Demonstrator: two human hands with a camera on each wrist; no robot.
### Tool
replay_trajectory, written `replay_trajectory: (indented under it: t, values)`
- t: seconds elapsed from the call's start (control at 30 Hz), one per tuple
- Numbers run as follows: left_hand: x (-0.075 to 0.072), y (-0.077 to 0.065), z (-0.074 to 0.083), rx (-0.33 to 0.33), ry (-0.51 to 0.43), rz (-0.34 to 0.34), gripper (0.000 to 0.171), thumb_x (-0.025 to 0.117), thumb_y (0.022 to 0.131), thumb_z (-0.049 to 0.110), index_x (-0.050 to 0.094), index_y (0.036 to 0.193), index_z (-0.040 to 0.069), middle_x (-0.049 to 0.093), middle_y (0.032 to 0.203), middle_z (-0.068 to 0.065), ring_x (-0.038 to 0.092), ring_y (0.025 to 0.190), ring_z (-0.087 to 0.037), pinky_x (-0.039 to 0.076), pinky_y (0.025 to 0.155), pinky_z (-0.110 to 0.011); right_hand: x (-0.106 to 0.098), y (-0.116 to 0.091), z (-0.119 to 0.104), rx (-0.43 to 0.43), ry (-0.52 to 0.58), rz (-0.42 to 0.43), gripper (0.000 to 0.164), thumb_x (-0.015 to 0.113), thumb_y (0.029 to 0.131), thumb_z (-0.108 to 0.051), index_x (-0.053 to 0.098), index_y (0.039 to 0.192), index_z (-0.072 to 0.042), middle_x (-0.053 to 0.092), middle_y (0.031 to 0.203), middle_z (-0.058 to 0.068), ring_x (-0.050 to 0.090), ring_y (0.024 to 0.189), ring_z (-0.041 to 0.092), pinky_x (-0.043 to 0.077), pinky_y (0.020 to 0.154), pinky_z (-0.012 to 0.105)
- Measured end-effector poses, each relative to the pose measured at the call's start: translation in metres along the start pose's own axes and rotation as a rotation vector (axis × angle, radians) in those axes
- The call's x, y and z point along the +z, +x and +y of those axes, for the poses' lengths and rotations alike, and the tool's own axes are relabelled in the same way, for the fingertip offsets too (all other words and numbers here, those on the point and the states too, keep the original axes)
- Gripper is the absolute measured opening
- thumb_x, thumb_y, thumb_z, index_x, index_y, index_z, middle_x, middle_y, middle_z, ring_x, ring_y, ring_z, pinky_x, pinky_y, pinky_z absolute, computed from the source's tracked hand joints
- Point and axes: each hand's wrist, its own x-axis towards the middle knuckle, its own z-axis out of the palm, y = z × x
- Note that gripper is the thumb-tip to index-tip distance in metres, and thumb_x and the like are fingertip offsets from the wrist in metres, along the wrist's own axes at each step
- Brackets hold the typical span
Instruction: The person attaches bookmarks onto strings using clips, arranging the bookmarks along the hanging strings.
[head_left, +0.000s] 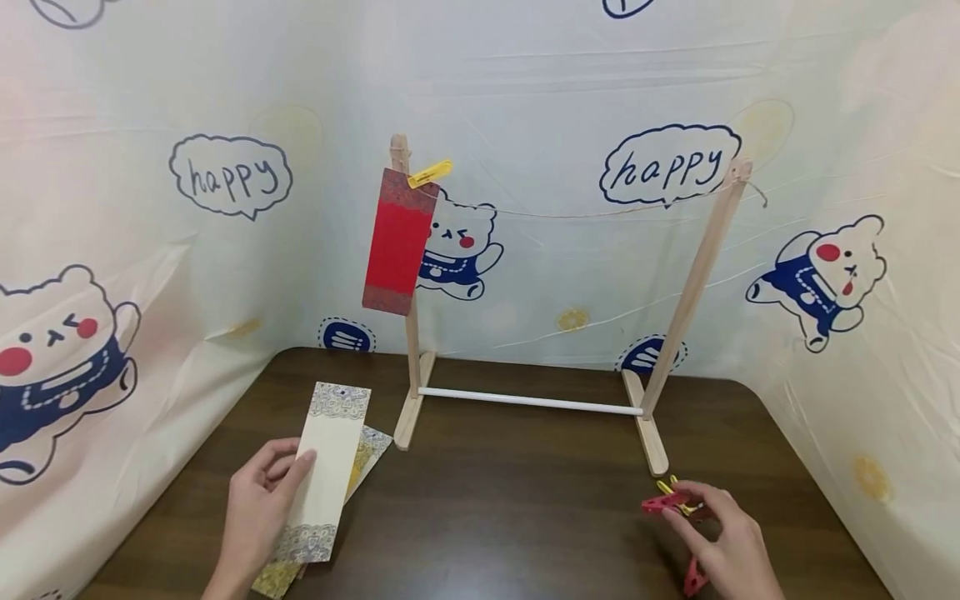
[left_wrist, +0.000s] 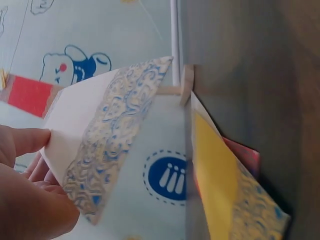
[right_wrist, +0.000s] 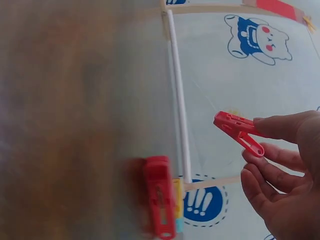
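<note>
My left hand pinches a cream card with blue patterned bands at both ends, held tilted above the table. Below it lie more cards, among them a yellow one with a patterned end. At the right, my right hand pinches a red clothespin between thumb and fingers. Another red clothespin lies on the table near that hand, with a yellow one beside it. A red card hangs from the string at the left post, under a yellow clothespin.
A wooden stand has a left post, a right post and a white rod low between them. A thin string sags between the post tops. Behind the brown table hangs a sheet printed with bears.
</note>
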Motion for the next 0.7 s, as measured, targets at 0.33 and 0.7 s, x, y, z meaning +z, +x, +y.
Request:
replay_trajectory:
  t: [0.33, 0.7]
  values:
    - [0.010, 0.007, 0.019, 0.101, -0.010, -0.073, 0.019, 0.070, 0.094, 0.011, 0.067, 0.109, 0.000, 0.076, 0.088, -0.006, 0.073, 0.073, -0.011, 0.057, 0.063, -0.024, -0.011, 0.010, -0.008, -0.077, 0.020, 0.024, 0.037, 0.089, 0.073, -0.011, 0.071, 0.105, -0.013, 0.065, 0.094, -0.006, 0.058, 0.081, 0.001, 0.044, 0.069, 0.008]
    - [0.021, 0.016, 0.033, 0.141, 0.003, -0.115, 0.017, 0.070, 0.094, 0.012, 0.067, 0.105, 0.000, 0.076, 0.093, -0.013, 0.072, 0.077, -0.007, 0.057, 0.065, -0.022, -0.028, 0.028, -0.025, -0.015, 0.011, -0.087, 0.033, 0.081, 0.084, -0.015, 0.063, 0.111, -0.016, 0.072, 0.097, -0.004, 0.063, 0.084, 0.003, 0.046, 0.073, 0.012]
